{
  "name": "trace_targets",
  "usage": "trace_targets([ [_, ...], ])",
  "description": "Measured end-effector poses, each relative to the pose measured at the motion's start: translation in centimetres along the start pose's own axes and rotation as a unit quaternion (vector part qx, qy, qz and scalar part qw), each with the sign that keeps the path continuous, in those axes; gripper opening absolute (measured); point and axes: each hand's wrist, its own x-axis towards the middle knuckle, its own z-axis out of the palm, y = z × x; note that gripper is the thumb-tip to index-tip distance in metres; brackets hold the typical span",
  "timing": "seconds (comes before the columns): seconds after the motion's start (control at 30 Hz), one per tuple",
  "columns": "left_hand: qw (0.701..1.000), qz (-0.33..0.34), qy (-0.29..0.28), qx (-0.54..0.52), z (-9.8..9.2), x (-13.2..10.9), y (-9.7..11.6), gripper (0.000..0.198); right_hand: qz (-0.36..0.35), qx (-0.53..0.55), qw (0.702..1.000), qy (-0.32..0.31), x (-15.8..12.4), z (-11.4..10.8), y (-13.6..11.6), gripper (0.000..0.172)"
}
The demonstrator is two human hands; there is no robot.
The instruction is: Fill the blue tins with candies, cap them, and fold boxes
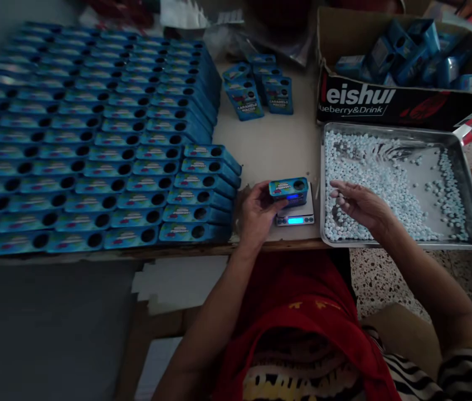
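Note:
My left hand [257, 214] grips a small blue candy box [288, 188] by its left end, thumb at the front and fingers behind. The box lies at the small digital scale [298, 214], whose display glows blue; I cannot tell whether it rests fully on the plate. My right hand [359, 205] is over the left part of a metal tray [407, 243], its fingers loosely bent and apart, pointing left. Small pale blue and white candies [369, 167] fill much of that tray. Whether a candy sits at the right fingertips is hard to see.
Rows of blue boxes [127, 184] cover the table's left side. Several upright boxes [244, 101] stand behind the scale. A black carton [386, 100] with jumbled blue boxes [413, 61] stands behind the tray. The table's front edge [194, 249] runs close to my body.

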Motion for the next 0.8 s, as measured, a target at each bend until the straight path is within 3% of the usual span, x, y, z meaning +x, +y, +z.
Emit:
trace_targets([
  [0.2,0.995,0.071,-0.031,0.057,-2.0,-0.3,2.3,0.075,-0.015,-0.101,0.994,-0.034,0.2,1.5,-1.9,0.011],
  [0.37,0.962,0.116,-0.011,0.248,-5.1,-3.9,4.2,0.032,-0.034,-0.179,0.983,-0.002,-0.5,1.6,-2.6,0.012],
  [0.5,0.911,0.068,-0.056,0.403,-7.0,-7.2,3.8,0.014,-0.021,-0.178,0.984,0.005,-0.1,0.5,-1.9,0.009],
  [0.63,0.875,0.02,-0.088,0.476,-6.9,-7.9,3.2,0.006,-0.024,-0.147,0.989,0.008,0.6,0.0,-1.1,0.017],
  [0.8,0.835,-0.027,-0.146,0.529,-5.2,-6.4,3.4,0.007,-0.043,-0.172,0.984,-0.007,0.0,0.0,-1.3,0.022],
])
